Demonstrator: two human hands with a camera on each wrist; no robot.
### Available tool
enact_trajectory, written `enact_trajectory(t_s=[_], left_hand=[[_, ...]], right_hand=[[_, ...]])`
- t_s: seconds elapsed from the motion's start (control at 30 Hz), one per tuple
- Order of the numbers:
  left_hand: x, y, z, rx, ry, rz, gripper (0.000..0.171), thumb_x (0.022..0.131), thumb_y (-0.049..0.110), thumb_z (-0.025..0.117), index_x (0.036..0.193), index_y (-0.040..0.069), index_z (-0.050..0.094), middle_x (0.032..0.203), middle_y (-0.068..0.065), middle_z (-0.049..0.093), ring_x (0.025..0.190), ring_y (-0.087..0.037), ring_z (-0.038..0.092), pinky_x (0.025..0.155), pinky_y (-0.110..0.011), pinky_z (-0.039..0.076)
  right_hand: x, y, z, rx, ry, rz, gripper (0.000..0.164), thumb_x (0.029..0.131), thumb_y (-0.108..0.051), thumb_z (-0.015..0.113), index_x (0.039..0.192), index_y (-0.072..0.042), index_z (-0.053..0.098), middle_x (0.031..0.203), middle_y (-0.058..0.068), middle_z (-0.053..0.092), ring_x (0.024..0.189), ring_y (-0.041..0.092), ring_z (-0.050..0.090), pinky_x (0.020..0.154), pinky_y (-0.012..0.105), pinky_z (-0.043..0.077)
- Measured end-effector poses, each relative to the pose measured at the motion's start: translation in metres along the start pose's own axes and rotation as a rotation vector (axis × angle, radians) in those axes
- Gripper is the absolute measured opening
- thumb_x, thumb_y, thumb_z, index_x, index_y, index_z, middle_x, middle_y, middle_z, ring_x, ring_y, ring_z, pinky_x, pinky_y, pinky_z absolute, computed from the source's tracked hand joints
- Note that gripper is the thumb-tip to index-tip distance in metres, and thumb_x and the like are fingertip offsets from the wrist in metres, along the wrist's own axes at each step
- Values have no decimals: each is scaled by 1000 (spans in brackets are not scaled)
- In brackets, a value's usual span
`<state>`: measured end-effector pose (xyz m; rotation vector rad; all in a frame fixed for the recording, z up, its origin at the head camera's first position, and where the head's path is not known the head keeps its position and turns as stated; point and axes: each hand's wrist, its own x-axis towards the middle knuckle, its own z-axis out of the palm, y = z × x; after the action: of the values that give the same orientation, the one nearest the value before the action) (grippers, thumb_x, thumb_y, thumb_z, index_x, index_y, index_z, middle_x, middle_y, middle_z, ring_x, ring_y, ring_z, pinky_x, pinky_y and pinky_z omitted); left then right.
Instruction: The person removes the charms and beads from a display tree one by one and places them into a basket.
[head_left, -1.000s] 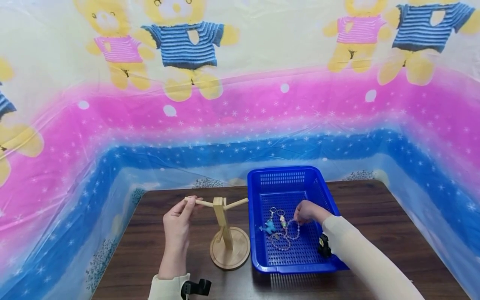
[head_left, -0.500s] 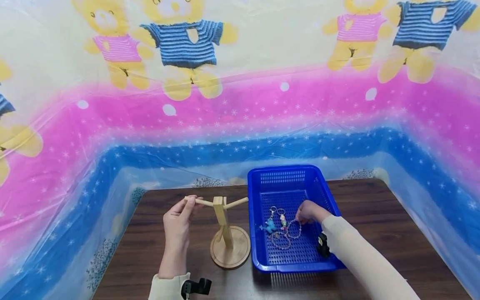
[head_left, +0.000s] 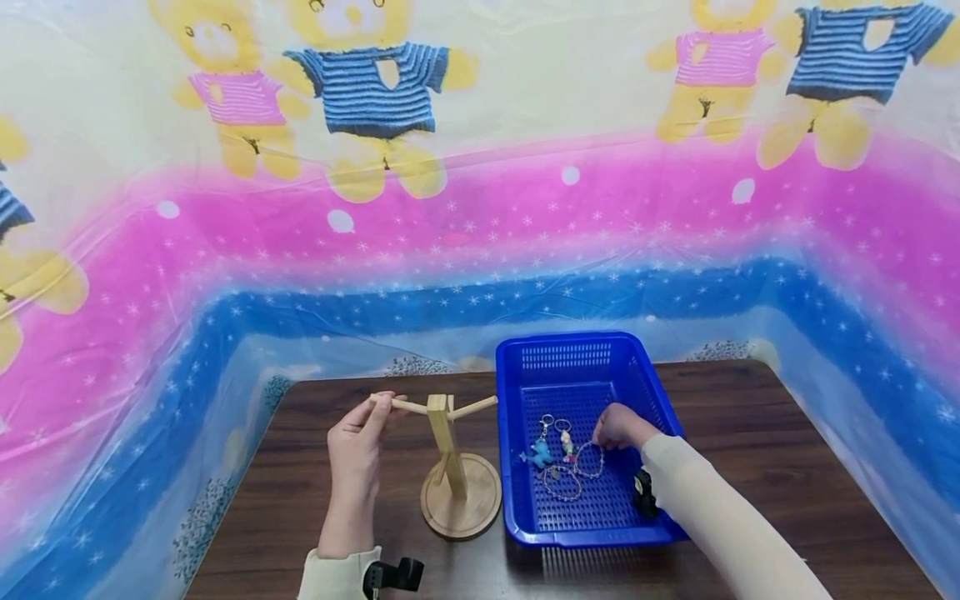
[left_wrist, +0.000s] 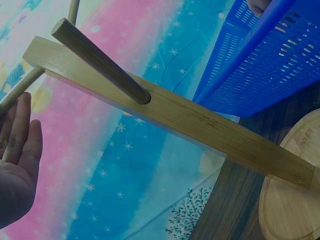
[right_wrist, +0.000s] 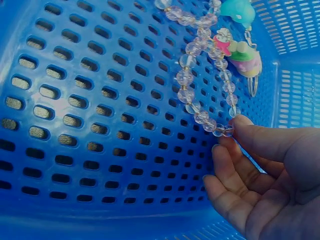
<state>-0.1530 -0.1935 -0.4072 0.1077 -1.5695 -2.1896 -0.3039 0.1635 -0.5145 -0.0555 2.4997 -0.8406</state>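
My left hand [head_left: 355,442] grips the end of one peg on a wooden stand [head_left: 442,429], which rises from a round base left of the basket. In the left wrist view the stand's post [left_wrist: 200,120] slants across the picture. Inside the blue basket [head_left: 517,525], my right hand [head_left: 621,426] pinches the edge of a clear, pinkish beaded bracelet [right_wrist: 185,77] between thumb and index finger. A second beaded bracelet [head_left: 562,498] lies against it. Beside them are a blue figure keychain [head_left: 539,453] and a multicoloured one [right_wrist: 245,57].
Everything stands on a dark wooden table [head_left: 277,500]. The basket's right wall [head_left: 660,392] rises beside my right forearm. A printed bear curtain [head_left: 480,233] encloses the table's back and sides. Another stand peg [head_left: 474,407] points toward the basket's left rim.
My right hand has shifted slightly to the right, and the bracelet it pinches has moved a little with it. My left hand keeps its place on the peg.
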Motion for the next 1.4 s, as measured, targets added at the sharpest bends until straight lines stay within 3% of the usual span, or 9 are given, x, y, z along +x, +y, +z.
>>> enact_trajectory(t_s=[0.33, 0.6, 0.8, 0.9, 1.0, 1.13, 1.2, 1.3, 1.4], left_hand=[[1, -4, 1, 3, -21, 45, 13, 98, 16, 70, 93, 21, 80, 84, 10, 80, 76, 0, 76, 77, -15, 59], [3, -3, 4, 29, 8, -31, 28, 101, 7, 63, 87, 26, 78, 81, 13, 79, 75, 0, 75, 80, -16, 60], [2, 1, 1, -69, -35, -49, 26, 101, 3, 62, 89, 18, 80, 82, 8, 80, 76, -3, 76, 83, -18, 61], [2, 3, -3, -77, -42, -49, 26, 100, 2, 63, 89, 17, 80, 82, 7, 80, 76, -3, 76, 84, -19, 61], [1, 3, -8, -79, -53, -40, 26, 100, 1, 62, 88, 17, 80, 83, 6, 80, 77, -4, 77, 84, -19, 62], [0, 5, -12, -82, -74, -30, 27, 100, 0, 61, 90, 17, 80, 85, 5, 80, 78, -5, 77, 85, -19, 62], [-2, 6, -13, -62, -66, -28, 28, 100, 0, 61, 89, 18, 80, 88, 7, 80, 78, -5, 77, 85, -19, 61], [-3, 9, -16, 12, -41, -47, 30, 100, 1, 62, 87, 20, 81, 88, 11, 79, 78, -4, 77, 86, -17, 60], [-5, 10, -20, 223, -60, -60, 22, 102, 7, 62, 93, 13, 81, 82, 18, 77, 81, 2, 75, 87, -12, 57]], right_hand=[[2, 1, 4, -130, 48, -19, 13, 87, -3, 74, 74, -4, 73, 69, 3, 72, 66, 14, 67, 60, 27, 55], [-4, -1, 2, -110, 59, 0, 16, 88, -4, 75, 72, -5, 71, 66, 1, 68, 65, 14, 65, 59, 26, 52], [-14, -10, -7, -134, 18, -29, 26, 90, -6, 74, 67, -10, 64, 65, -2, 63, 64, 12, 61, 61, 26, 52], [-25, -21, -18, -120, -2, -105, 40, 94, -7, 70, 59, -14, 52, 60, -2, 55, 57, 11, 47, 63, 27, 46], [-43, -31, -32, -71, -7, -198, 40, 97, -11, 65, 62, -15, 48, 74, 1, 66, 59, 10, 45, 67, 28, 41], [-76, -38, -46, -8, 7, -296, 21, 99, -18, 64, 80, -8, 66, 105, 13, 75, 73, 14, 60, 68, 29, 43], [-93, -39, -50, 18, 11, -328, 20, 100, -22, 64, 93, -5, 71, 105, 14, 74, 79, 16, 63, 70, 30, 48], [-116, -34, -50, 68, 21, -366, 25, 102, -27, 64, 104, -4, 72, 97, 10, 73, 87, 16, 67, 75, 32, 55], [-135, -20, -46, 117, 36, -375, 26, 103, -28, 63, 104, -3, 71, 95, 4, 72, 89, 17, 68, 80, 36, 59]])
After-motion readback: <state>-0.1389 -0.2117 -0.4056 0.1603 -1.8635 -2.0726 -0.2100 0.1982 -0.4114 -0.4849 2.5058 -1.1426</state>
